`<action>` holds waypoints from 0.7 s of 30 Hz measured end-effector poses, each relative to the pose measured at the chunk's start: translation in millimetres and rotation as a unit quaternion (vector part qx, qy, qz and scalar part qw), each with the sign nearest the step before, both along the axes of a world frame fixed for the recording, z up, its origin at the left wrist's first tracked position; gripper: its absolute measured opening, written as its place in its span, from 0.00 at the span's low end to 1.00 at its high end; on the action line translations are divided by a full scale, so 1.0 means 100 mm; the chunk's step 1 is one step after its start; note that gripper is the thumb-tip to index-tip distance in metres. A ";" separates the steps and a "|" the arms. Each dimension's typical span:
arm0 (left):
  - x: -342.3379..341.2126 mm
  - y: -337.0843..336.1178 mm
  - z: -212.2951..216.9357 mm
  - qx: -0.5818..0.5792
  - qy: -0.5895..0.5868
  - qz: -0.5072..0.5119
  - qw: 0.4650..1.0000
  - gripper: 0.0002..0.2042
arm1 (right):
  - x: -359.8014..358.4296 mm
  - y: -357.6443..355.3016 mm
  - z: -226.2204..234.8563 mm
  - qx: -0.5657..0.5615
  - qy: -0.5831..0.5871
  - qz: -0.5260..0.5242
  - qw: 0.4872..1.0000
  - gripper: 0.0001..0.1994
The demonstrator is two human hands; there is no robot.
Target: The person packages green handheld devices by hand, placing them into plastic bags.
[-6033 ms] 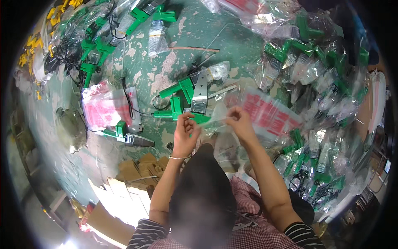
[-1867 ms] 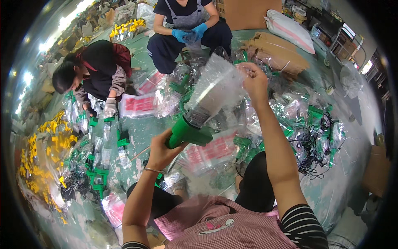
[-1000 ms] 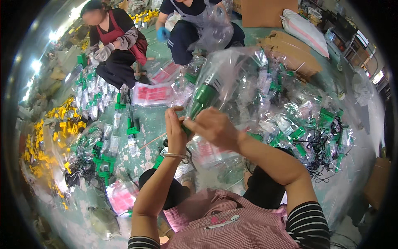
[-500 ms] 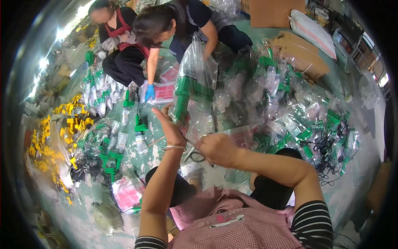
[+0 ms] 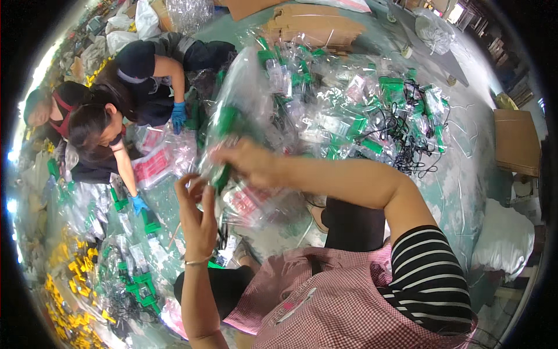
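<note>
At nine o'clock two co-workers (image 5: 110, 110) crouch over packets on the floor. Nearer centre, the left hand (image 5: 197, 215) pinches the bottom edge of a clear plastic bag (image 5: 244, 110) with a green tool (image 5: 224, 148) inside. Its long axis runs from seven o'clock up to one. The right hand (image 5: 250, 166) grasps the bag just above, closer to the tool. Bagged green pieces (image 5: 372, 122) pile at two o'clock.

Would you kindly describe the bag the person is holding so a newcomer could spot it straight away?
Start at the heap of bagged green parts on the green floor. In front of it, the right hand and left hand hold up a clear plastic bag containing a green part; it alone is raised.
</note>
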State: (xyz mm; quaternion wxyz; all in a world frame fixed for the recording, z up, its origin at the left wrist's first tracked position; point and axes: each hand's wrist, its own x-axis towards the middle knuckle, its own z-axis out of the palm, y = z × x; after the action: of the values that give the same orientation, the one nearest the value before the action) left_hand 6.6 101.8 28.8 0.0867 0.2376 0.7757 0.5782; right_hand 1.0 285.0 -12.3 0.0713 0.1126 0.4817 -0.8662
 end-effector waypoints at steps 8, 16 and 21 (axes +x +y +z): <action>0.83 -0.28 0.79 0.326 0.007 -0.337 0.883 0.10 | 0.77 2.64 -0.08 0.824 -0.156 -0.181 0.514 0.33; 1.03 -0.19 1.09 0.512 -0.244 -0.384 0.728 0.05 | 1.23 2.89 -1.01 0.936 -0.163 -0.010 0.312 0.15; 0.87 -0.06 1.01 0.543 -0.185 -0.374 0.729 0.05 | 0.72 1.11 -2.21 0.852 0.034 0.147 0.502 0.10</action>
State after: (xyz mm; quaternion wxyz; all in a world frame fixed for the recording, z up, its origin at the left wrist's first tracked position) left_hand 93.4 96.2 129.3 0.2938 0.4034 0.1471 0.8540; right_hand 72.9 396.3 -233.5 0.0510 0.0164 0.9984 -0.0175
